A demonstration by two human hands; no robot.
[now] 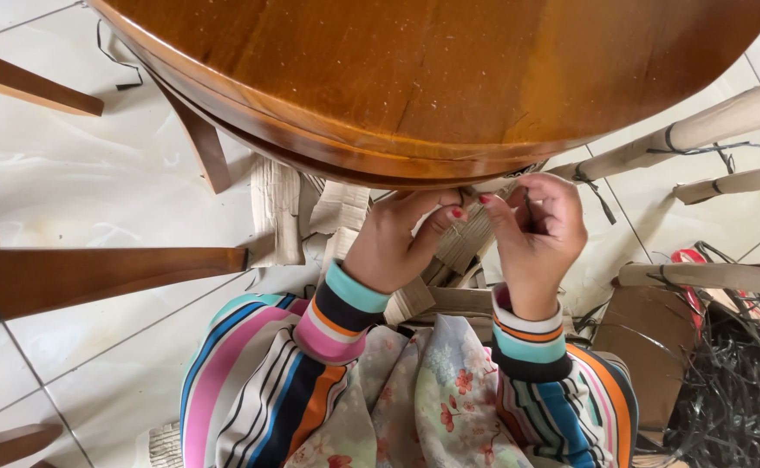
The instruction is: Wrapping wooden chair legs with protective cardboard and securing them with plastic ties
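**Both hands pinch a black tie under the table rim**

The left hand (394, 245) and right hand (538, 232) are raised side by side just below the edge of the round wooden table (432, 78), wrists bent upward, striped sleeves (345, 312) pulled to the wrists. The right hand is curled shut, finger and thumb pinching a thin black tie (527, 206). The left hand's thumb and forefinger press together at the same spot, close against the cardboard wrap (462, 243); whether they grip the tie or the cardboard cannot be told. The two hands nearly touch.

The table rim hangs over the hands and hides what lies above them. Behind them, torn strips of brown corrugated cardboard (276, 208) hang around a table leg. To the right, cardboard-wrapped legs (718, 121) are bound with black ties. A heap of loose black ties (735, 390) lies at lower right on the tiled floor (94, 173). A floral cloth (432, 390) covers the lap.
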